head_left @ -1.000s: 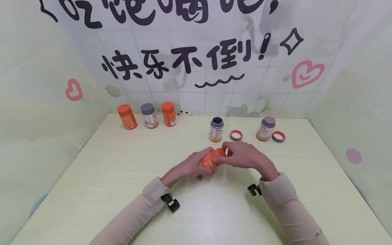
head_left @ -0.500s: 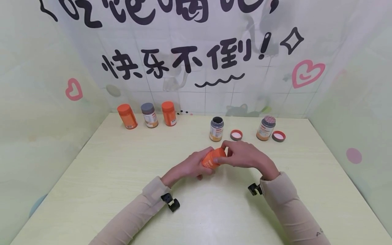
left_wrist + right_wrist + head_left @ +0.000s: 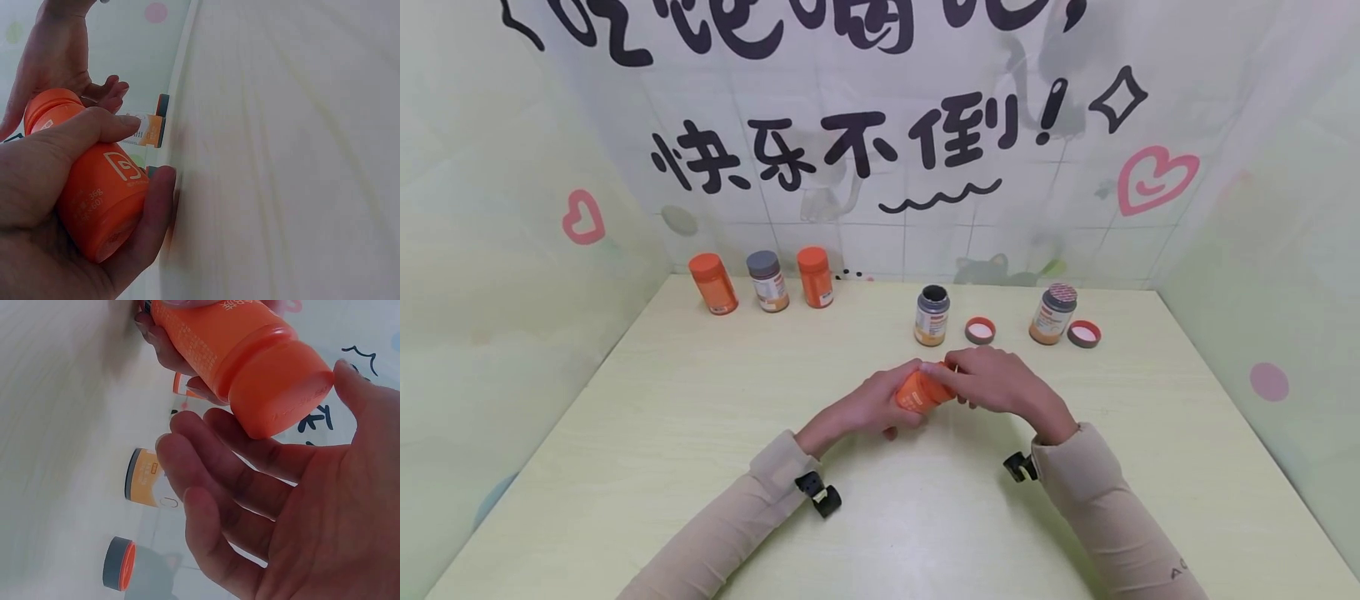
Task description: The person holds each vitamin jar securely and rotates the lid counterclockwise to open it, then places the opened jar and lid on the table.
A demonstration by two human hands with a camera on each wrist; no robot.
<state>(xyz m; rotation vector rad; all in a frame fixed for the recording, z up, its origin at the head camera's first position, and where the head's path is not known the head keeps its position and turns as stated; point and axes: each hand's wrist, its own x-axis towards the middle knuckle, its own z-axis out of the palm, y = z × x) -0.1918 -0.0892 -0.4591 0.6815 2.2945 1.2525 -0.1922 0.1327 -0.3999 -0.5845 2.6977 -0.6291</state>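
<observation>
Three orange bottles (image 3: pixel 713 285) (image 3: pixel 816 279) (image 3: pixel 919 392) and three grey bottles (image 3: pixel 769 288) (image 3: pixel 932 322) (image 3: pixel 1051 321) counted. Loose caps (image 3: pixel 980 333) (image 3: pixel 1084 335): two recorded on the counter (image 3: pixel 887 533). Two hands (image 3: pixel 882 404) (image 3: pixel 996 382) and two black wrist devices (image 3: pixel 808 482) (image 3: pixel 1015 467) noted; two pink hearts (image 3: pixel 583 218) (image 3: pixel 1157 181) tallied.

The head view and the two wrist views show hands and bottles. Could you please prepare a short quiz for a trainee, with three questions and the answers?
1. True or false: the two loose caps lie on the table with their insides facing up.
2. The left hand grips: (a) the tilted orange bottle; (b) a loose cap; (c) nothing.
3. In the head view, how many bottles stand in the group at the table's back left, and which colours are their caps?

Key:
1. True.
2. (a).
3. Three: two orange caps and one grey cap.
</observation>
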